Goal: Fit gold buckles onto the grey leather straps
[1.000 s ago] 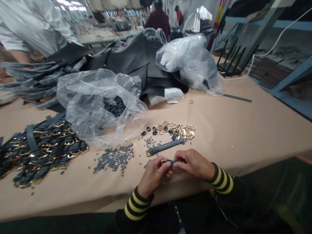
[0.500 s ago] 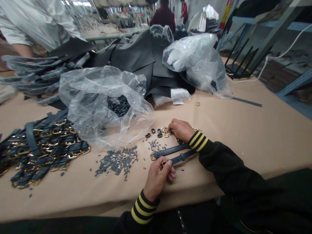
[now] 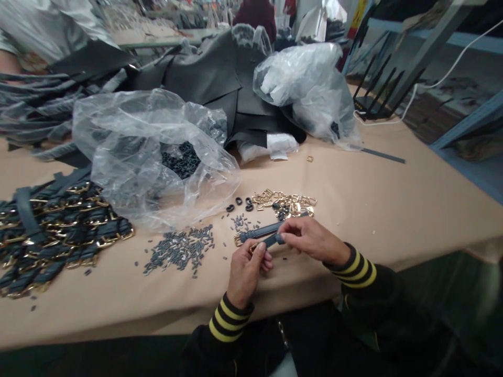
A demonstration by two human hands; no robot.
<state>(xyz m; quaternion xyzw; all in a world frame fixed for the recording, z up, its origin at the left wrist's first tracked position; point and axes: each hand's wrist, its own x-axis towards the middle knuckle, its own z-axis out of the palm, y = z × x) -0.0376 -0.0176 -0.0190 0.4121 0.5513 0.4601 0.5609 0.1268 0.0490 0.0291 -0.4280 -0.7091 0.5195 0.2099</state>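
My left hand (image 3: 247, 268) pinches the buckle end of a short dark strap (image 3: 270, 241) just above the table's near edge. My right hand (image 3: 310, 239) grips the same strap a little further along, fingers closed on it. A second dark strap with a gold buckle (image 3: 257, 232) lies on the table right behind them. Just beyond it sits a heap of loose gold buckles (image 3: 285, 201), with a few small black loops (image 3: 238, 203) to its left and a scatter of small grey pins (image 3: 178, 248) further left.
A clear plastic bag (image 3: 149, 157) holding black loops lies at the middle left. Finished straps with gold buckles (image 3: 58, 230) pile up at the far left. Dark leather pieces (image 3: 220, 89) and white bags (image 3: 306, 89) lie behind. A person in a pale shirt (image 3: 58, 26) stands at the back left. Shelving (image 3: 451, 78) runs along the right.
My right hand has come back from the pile of gold buckles to the strap in my left hand and closed on it. The strap is lifted slightly off the table.
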